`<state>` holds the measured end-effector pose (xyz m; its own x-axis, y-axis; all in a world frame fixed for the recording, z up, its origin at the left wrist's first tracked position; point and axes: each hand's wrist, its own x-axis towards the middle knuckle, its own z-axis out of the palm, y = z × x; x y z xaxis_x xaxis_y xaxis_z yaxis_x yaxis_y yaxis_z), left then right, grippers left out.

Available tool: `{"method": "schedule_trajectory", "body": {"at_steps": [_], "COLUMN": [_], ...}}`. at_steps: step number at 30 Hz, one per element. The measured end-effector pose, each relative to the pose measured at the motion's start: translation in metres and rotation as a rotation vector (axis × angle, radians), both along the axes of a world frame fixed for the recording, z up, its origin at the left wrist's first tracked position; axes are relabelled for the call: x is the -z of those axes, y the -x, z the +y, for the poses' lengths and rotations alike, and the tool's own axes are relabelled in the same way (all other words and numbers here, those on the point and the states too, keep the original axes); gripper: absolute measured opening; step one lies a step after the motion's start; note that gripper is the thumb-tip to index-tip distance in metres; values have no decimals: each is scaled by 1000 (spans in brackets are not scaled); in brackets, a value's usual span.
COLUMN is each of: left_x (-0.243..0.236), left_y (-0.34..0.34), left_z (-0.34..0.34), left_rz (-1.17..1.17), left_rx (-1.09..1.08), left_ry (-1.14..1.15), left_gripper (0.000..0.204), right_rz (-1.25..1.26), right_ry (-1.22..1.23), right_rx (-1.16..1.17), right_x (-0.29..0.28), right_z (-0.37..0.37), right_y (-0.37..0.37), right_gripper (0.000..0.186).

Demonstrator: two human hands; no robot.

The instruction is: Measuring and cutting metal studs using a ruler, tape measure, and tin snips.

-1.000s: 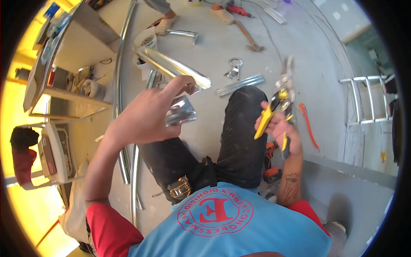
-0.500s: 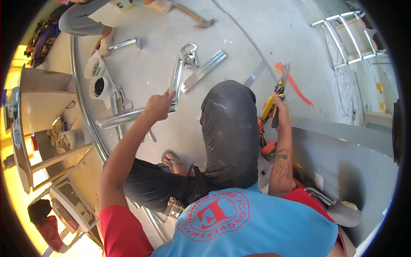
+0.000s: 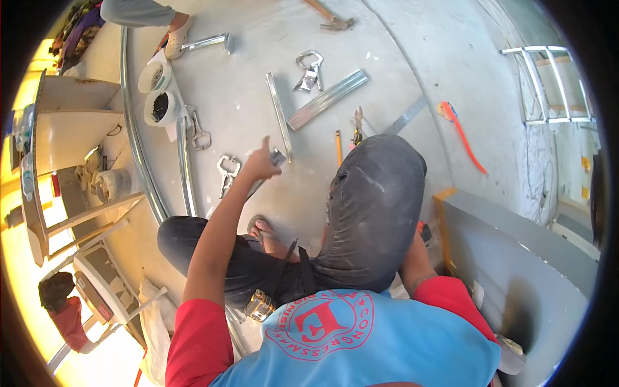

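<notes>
By the left hand [image 3: 261, 165], index finger extended, a metal channel [image 3: 278, 157] is gripped above the floor [image 3: 238, 97], not yet set down. Right hand hidden by knee [image 3: 380, 187]; grip cannot be told. Narrow strip [image 3: 278, 113], wider profile [image 3: 327, 100] already laid out.

Snips slipped down behind the knee.
The snips [image 3: 358, 132], held out to the right before, now poke up past the raised knee [image 3: 380, 177], which hides the right hand; the left hand [image 3: 260, 164] has turned the metal channel [image 3: 278, 157], uncovering a clamp [image 3: 222, 169].
</notes>
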<state>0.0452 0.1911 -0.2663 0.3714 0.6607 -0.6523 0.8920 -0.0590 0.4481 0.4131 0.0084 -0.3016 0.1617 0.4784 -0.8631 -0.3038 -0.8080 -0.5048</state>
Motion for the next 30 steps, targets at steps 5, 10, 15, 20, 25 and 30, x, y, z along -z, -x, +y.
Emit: {"method": "schedule_trajectory", "body": {"at_steps": [5, 10, 15, 20, 25, 30], "left_x": [-8, 49, 61, 64, 68, 57], "left_y": [13, 50, 59, 41, 55, -48], "left_z": [35, 92, 138, 147, 148, 102], "left_rz": [-150, -140, -121, -179, -158, -13], "left_rx": [-683, -870, -906, -900, -902, -284], "left_ry": [-121, -171, -250, -309, -580, -960], "left_gripper": [85, 97, 103, 98, 87, 63], "right_rz": [-85, -157, -226, -299, -291, -340], "right_ry": [10, 12, 30, 58, 43, 86], "right_rx": [-45, -58, -35, 11, -9, 28], "right_x": [11, 10, 9, 10, 12, 18], "right_z": [13, 16, 18, 11, 24, 11], "right_y": [13, 5, -5, -17, -7, -25], "right_gripper": [54, 54, 54, 55, 55, 56]}}
